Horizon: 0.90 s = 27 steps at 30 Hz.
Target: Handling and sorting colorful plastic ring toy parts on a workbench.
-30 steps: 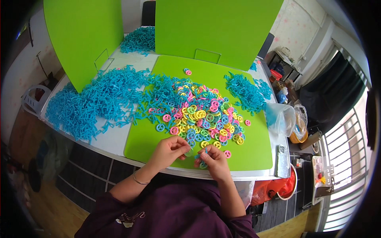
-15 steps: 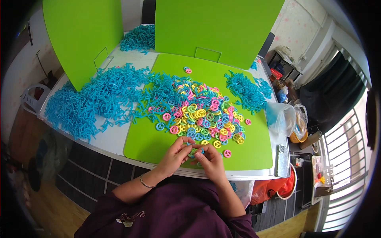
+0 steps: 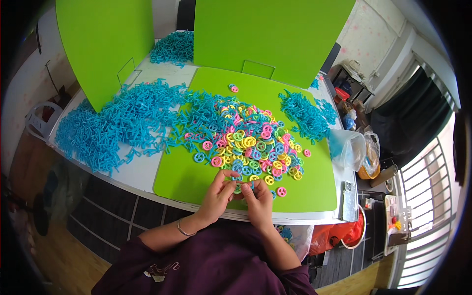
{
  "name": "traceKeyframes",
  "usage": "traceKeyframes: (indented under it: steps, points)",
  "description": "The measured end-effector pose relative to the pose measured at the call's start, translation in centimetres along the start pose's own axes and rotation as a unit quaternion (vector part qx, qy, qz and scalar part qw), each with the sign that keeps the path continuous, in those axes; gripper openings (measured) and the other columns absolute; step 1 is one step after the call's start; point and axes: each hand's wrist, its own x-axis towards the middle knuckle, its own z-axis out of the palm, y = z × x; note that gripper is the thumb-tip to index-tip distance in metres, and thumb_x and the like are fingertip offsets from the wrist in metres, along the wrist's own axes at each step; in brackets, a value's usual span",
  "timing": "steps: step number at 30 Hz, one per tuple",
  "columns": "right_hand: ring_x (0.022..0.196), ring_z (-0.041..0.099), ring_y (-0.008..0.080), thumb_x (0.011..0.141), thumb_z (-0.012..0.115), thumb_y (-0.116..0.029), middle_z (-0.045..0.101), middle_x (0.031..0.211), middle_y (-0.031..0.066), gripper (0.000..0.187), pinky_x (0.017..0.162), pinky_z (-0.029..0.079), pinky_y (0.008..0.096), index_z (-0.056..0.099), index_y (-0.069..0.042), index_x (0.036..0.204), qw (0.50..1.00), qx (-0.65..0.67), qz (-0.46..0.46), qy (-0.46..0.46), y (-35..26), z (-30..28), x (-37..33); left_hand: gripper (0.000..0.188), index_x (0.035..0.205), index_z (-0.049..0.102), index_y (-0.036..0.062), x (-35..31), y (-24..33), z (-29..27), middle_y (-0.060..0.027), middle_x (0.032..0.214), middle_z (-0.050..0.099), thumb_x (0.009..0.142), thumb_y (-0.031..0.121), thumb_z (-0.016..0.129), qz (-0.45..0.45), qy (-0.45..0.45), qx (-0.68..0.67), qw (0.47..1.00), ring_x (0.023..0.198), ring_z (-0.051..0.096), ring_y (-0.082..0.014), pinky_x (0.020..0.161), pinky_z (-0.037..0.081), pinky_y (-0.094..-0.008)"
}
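Close together at the near edge of the green mat point(image 3: 182, 182), both my hands are closed in a pinch. My left hand point(image 3: 217, 197) grips a small blue plastic piece point(image 3: 235, 178) between thumb and fingers. Another blue piece point(image 3: 252, 184) stands up at the thumb tip of my right hand point(image 3: 259, 204). A green plastic wheel point(image 3: 238, 189) shows between the fingertips; whether it is held or lies on the mat, I cannot tell. Just beyond lies a heap of small spoked wheels point(image 3: 249, 141) in pink, yellow, blue and green, with blue pieces mixed in.
Large piles of blue plastic pieces point(image 3: 123, 118) cover the table's left side; a smaller blue pile point(image 3: 304, 114) lies right. Upright green boards point(image 3: 270, 34) stand behind. A translucent tub point(image 3: 348, 150) and a clear case point(image 3: 350, 200) sit along the right edge.
My right hand has turned more upright and shifted slightly left. The blue piece at its thumb now points upward. My left hand has barely moved.
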Motion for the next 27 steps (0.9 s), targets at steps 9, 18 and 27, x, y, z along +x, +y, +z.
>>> traceKeyframes:
  steps: [9,18,27]
  points:
    - [0.071,0.056,0.006,0.091,0.06,-0.012,0.062,0.079,0.003,0.013,0.063,0.044,0.0188,0.055,-0.001,0.089,0.996,0.088,0.026,0.022,-0.1,0.2,0.2,0.018,0.112,0.046,0.0064,-0.1,-0.4,0.0,0.0043,0.063,0.044,0.094,0.007,0.046,0.03,0.016,0.023,0.999,0.055,0.04,-0.0019,0.05,0.032,-0.0183]
    - [0.075,0.057,0.0064,0.086,0.065,-0.007,0.065,0.084,0.0022,0.019,0.07,0.045,0.0199,0.064,0.002,0.103,0.996,0.072,0.06,0.0,-0.2,-0.7,-0.2,0.019,0.112,0.045,0.0049,0.1,-1.0,-0.3,0.0026,0.062,0.047,0.094,0.009,0.05,0.107,0.045,0.092,0.989,0.056,0.043,-0.0028,0.05,0.033,-0.0188]
    - [0.073,0.059,0.0063,0.084,0.067,-0.008,0.067,0.081,0.0034,0.018,0.067,0.046,0.0205,0.066,0.0,0.1,0.997,-0.061,0.044,-0.013,-1.3,-0.9,-0.5,0.022,0.115,0.045,0.0024,-0.1,-1.6,-0.5,0.001,0.061,0.045,0.094,0.008,0.051,0.159,0.051,0.154,0.974,0.055,0.041,-0.004,0.05,0.033,-0.0206]
